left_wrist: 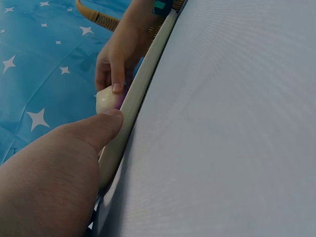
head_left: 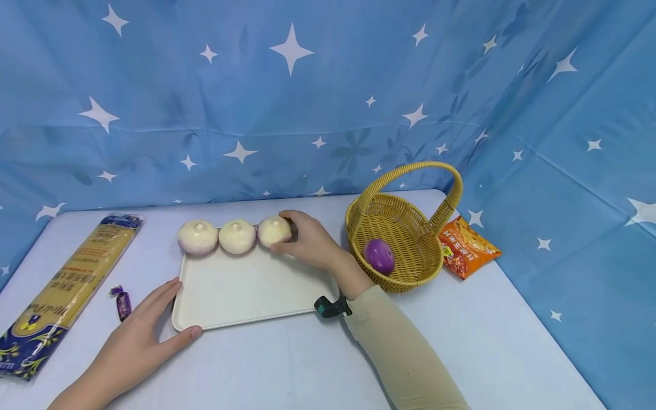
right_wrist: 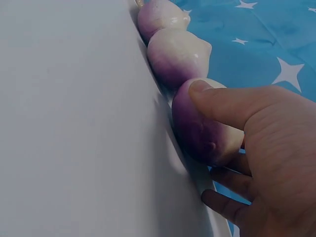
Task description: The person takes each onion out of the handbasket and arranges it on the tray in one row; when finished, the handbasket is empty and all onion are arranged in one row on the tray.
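We see two bare hands, the left hand without any sleeve in view. The right hand comes out of a long beige sleeve, with a small black-and-teal clip at the wrist.

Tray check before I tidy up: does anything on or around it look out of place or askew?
Mostly orderly: three turnips sit in a row along the tray's far edge, the right hand gripping the rightmost turnip. One purple turnip lies apart in the basket, and a small candy lies loose beside the tray.
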Demonstrator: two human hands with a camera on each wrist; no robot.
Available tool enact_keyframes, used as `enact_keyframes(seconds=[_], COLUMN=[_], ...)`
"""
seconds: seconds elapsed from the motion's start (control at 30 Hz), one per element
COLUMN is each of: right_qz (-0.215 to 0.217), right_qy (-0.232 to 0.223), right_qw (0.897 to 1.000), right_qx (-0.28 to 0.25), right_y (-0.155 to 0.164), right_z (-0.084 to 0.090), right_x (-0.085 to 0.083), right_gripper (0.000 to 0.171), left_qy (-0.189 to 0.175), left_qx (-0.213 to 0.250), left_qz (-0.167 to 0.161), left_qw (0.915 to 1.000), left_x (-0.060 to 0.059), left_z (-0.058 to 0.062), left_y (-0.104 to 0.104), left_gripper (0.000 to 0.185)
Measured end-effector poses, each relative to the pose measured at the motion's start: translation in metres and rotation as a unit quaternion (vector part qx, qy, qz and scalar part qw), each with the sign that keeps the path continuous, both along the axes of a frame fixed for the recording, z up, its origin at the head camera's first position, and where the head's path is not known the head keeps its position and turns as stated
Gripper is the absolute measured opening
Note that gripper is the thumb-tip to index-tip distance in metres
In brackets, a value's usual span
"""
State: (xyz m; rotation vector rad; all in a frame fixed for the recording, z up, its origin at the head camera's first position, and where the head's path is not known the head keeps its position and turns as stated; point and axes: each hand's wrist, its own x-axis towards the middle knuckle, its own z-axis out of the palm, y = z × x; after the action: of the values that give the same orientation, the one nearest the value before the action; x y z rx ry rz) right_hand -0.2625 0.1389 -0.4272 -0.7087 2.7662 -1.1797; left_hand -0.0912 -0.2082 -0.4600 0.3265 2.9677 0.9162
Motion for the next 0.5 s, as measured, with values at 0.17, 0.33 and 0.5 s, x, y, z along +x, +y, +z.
enact_keyframes(seconds=[0.17,0.33,0.5], right_qz=[0.000,-0.001,-0.003], right_qy=[-0.001,-0.005,-0.009], right_qw=[1.000,1.000,1.000], right_qx=[0.010,0.021,0.025], right_y=[-0.0008,-0.0019,-0.0023], right_z=[0.0025,0.0042,0.0049], right_x=[0.0011,0.0016,0.0021], right_gripper=[0.086,0.089,0.090], left_qy=[0.001,0.001,-0.002], left_qx=[0.004,0.004,0.001], left_qz=[0.001,0.001,-0.001], left_qw=[1.0000,1.0000,1.0000], left_x=[0.0004,0.0009,0.0002], left_z=[0.0001,0.0010,0.0015], left_y=[0.0004,0.0008,0.0000], left_gripper=[0.110,0.110,0.111])
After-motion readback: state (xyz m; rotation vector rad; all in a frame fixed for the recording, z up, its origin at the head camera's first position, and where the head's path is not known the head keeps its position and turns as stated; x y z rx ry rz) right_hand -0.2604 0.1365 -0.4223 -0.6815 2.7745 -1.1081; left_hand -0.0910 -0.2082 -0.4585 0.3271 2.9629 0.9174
